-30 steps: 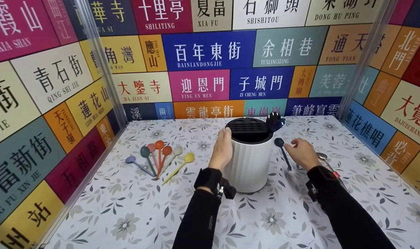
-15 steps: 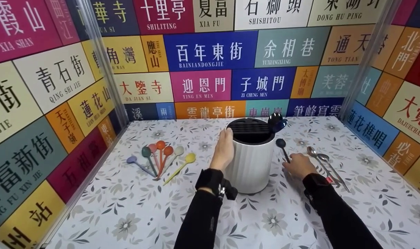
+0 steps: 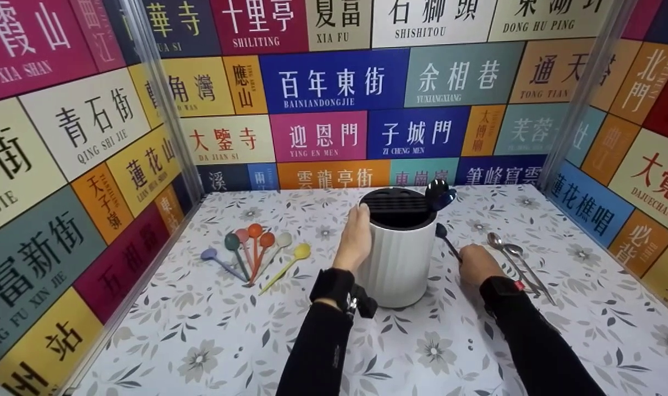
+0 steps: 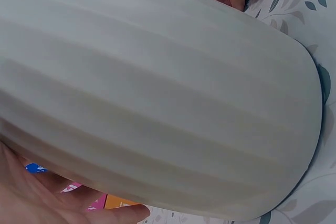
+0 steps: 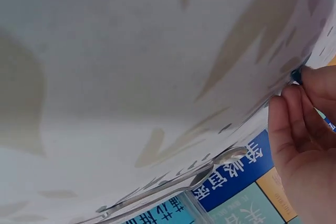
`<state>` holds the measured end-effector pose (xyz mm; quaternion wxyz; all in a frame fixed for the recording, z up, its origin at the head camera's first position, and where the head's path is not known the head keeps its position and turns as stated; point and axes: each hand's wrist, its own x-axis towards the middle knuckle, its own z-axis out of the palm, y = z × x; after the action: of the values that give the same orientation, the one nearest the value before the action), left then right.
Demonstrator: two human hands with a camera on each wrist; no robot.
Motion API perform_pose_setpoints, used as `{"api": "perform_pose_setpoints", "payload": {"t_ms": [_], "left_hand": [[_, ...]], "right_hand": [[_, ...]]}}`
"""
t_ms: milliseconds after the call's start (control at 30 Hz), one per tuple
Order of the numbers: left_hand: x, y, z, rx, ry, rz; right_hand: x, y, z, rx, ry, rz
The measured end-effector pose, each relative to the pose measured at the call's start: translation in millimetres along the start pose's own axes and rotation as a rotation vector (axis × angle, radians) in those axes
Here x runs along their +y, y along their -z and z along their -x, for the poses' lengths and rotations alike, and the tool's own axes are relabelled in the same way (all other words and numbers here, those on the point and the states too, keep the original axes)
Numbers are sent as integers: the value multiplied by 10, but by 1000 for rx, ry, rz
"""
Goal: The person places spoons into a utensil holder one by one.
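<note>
A white ribbed utensil holder [image 3: 397,264] with a black slotted top stands upright on the table. My left hand [image 3: 354,237] rests flat against its left side; in the left wrist view the fingers [image 4: 113,214] lie fairly straight along its wall. Two dark shiny spoons [image 3: 439,193] stick up from the holder's right rim. Right of the holder, my right hand [image 3: 478,265] pinches the handle of a dark blue spoon [image 3: 448,240], its bowl pointing toward the holder. In the right wrist view only a small dark bit of the handle shows between thumb and fingertips [image 5: 292,94].
Two silver spoons [image 3: 513,254] lie right of my right hand. On the left lies a fan of several coloured spoons, with a yellow one [image 3: 290,264] and a purple one [image 3: 217,258] at its sides. Panels of colourful signs [image 3: 334,82] enclose the table's back and sides.
My right hand came down from near the dark spoon's bowl to its handle and now pinches it. The spoon has shifted slightly. My left hand stays on the holder.
</note>
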<state>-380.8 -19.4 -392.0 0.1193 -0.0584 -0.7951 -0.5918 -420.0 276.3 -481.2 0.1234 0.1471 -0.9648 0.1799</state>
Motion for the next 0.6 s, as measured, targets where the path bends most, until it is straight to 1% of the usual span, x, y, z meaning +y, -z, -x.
{"api": "perform_pose_setpoints", "payload": {"t_ms": [100, 233, 300, 467, 533, 600], "left_hand": [[-3, 3, -1, -2, 6, -4], [-10, 2, -10, -5, 21, -8], [-8, -1, -13, -3, 21, -8], [10, -8, -9, 8, 10, -20], [11, -12, -7, 13, 1, -15], [8, -16, -3, 13, -8, -3]], "right_hand": [[-24, 4, 24, -23, -10, 30], [-82, 18, 88, -57, -4, 107], [-113, 41, 118, -94, -16, 130], [-100, 110, 126, -231, -96, 96], [-76, 121, 116, -264, -128, 71], [-57, 131, 108, -278, -155, 53]]}}
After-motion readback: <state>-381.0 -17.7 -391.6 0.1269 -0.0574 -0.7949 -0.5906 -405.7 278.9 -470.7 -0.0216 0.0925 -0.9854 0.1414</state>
